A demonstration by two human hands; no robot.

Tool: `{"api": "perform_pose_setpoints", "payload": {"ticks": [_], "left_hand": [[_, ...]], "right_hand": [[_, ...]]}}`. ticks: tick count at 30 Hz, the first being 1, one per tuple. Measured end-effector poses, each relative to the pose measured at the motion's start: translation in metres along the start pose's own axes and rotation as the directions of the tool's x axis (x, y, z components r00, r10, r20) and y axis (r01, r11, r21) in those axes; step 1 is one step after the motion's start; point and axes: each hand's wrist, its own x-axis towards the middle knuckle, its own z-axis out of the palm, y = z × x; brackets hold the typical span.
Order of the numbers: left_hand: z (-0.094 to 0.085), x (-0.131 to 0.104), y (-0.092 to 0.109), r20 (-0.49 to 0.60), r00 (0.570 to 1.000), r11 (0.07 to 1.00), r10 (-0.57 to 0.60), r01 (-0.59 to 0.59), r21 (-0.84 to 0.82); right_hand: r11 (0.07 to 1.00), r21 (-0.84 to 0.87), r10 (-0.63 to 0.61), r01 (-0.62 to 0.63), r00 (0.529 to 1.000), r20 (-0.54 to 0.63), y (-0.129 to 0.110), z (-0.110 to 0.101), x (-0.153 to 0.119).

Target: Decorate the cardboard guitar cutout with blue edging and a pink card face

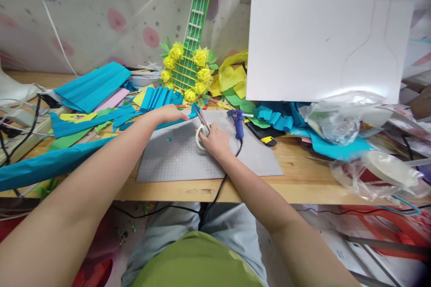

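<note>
my left hand [171, 114] is just left of the middle of the frame, its fingertips pinching the upper end of a long blue paper strip [50, 161]. the strip runs from the left edge of the frame, passes behind my left forearm, and ends near the centre. my right hand [217, 138], at the centre, is closed around the pale handles of a pair of scissors [202, 119]. their blades point up and to the left, right at the strip's end; i cannot tell whether they are pressed fully together there.

both hands are over a grey cutting mat [178, 163] on the wooden table [299, 184]. a small blue scrap [169, 139] lies on the mat, below my left hand. just right of the scissors lies a blue glue gun [238, 126], its black cord trailing down past my right forearm, and a black and yellow cutter [267, 139] is beside it.

at the top centre stands a green paper guitar [194, 27] with yellow flowers around its body. a white board [303, 45] with a faint outline drawn on it fills the upper right, and folded blue paper [92, 86] lies at the left.
</note>
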Motion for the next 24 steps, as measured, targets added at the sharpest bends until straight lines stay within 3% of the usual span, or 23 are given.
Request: {"api": "perform_pose_setpoints", "payload": {"ticks": [18,24], "left_hand": [[-0.0011,-0.0020,-0.0016,-0.002,0.999,0.996,-0.052,0.052,-0.079],[0.0012,-0.0007,-0.0049,-0.047,0.999,0.997,-0.005,0.001,-0.074]], "right_hand": [[0.999,-0.043,0.005,-0.003,0.998,0.057,0.0037,0.0012,0.0033],[1.000,-0.002,-0.018,0.018,0.999,0.026,0.0081,0.0020,0.0028]]}}
